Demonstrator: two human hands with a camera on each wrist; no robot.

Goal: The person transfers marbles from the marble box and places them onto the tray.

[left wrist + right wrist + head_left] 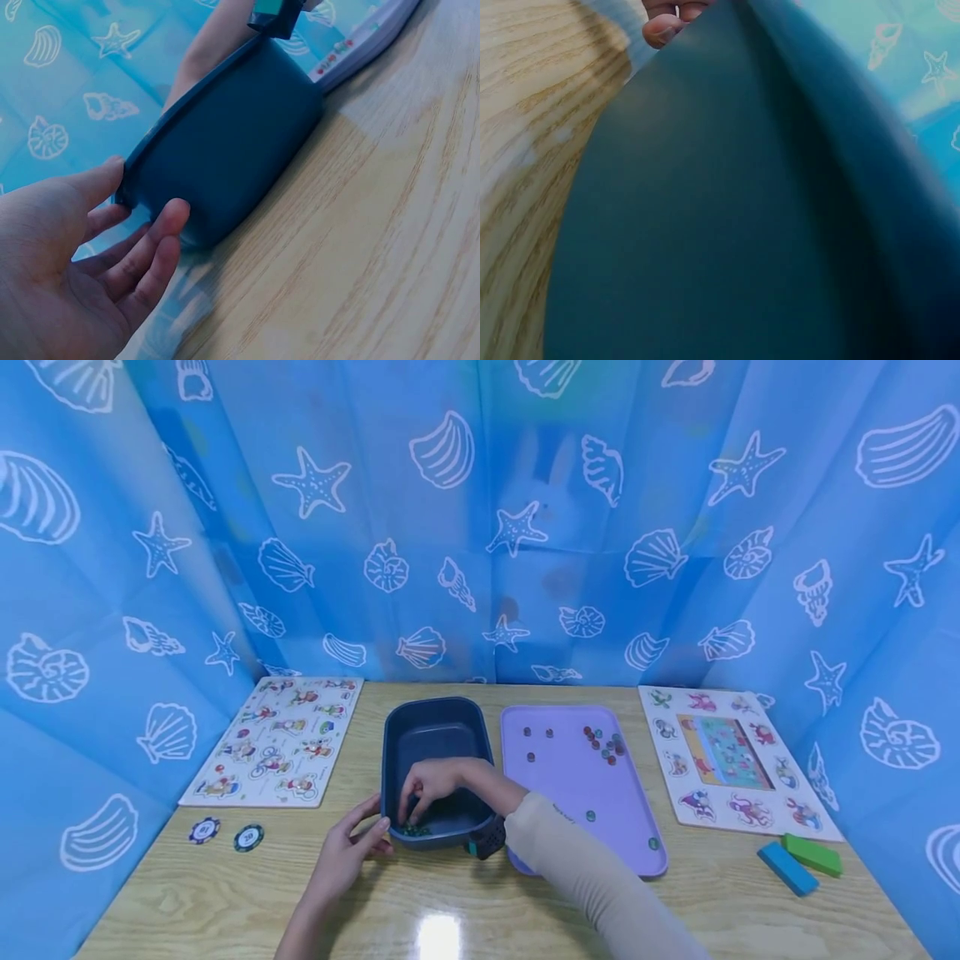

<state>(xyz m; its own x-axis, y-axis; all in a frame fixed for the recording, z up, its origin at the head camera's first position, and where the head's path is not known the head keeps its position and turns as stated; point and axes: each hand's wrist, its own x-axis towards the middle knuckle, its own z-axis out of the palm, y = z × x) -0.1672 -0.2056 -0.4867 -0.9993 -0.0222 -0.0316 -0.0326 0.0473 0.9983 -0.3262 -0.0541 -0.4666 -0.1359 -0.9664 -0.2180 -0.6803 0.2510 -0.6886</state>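
Observation:
A dark blue plastic bin (pixel 437 714) stands on the wooden table, and small green glass-like pieces (pixel 416 831) lie at its near left corner. My left hand (pixel 351 843) holds that corner. In the left wrist view the thumb (pixel 112 176) is on the rim, and the other fingers curve along the outer wall. My right hand (pixel 435 783) reaches into the bin with bent fingers pointing down at the green pieces. Whether it pinches any is hidden. The bin's wall (pixel 682 195) fills most of the right wrist view and hides that hand.
Right of the bin, a lilac tray (pixel 551 781) carries several small red and green pieces (pixel 596 743). Picture puzzle boards (pixel 251 760) (pixel 750 814) lie at both sides. Two poker chips (pixel 248 837) are at left, blue (pixel 787 868) and green blocks (pixel 812 855) at right.

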